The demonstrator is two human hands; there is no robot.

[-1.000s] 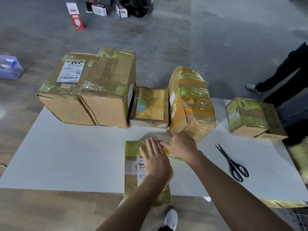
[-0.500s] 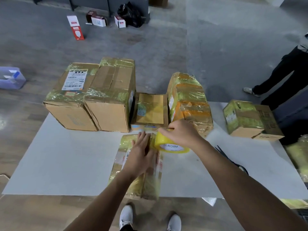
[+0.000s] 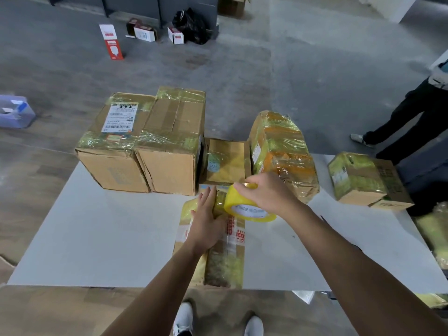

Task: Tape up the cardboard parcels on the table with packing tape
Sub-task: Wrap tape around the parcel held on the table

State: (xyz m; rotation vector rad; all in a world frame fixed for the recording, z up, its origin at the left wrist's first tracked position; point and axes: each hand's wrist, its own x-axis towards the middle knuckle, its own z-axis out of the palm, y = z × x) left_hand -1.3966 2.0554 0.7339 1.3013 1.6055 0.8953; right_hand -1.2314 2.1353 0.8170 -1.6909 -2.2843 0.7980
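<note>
A flat cardboard parcel (image 3: pixel 226 263) wrapped in yellowish tape lies at the near edge of the white table (image 3: pixel 97 238). My left hand (image 3: pixel 206 219) presses flat on its top with straight fingers. My right hand (image 3: pixel 266 192) grips a yellow roll of packing tape (image 3: pixel 247 209), held just above the parcel's far end. Two big boxes (image 3: pixel 145 146) stand at the back left. A small flat parcel (image 3: pixel 225 161) and a heavily taped parcel (image 3: pixel 283 151) stand behind my hands.
Another taped box (image 3: pixel 363 180) sits at the table's right end. A person's dark legs (image 3: pixel 412 117) stand beyond the right corner. Small cartons (image 3: pixel 112 42) and a black bag (image 3: pixel 191 26) lie on the floor. A plastic bin (image 3: pixel 14 111) is far left.
The flat parcel has been turned and now lies lengthwise towards me. My right hand lifted the tape roll from the table to over the parcel's far end. The scissors are now hidden behind my right arm.
</note>
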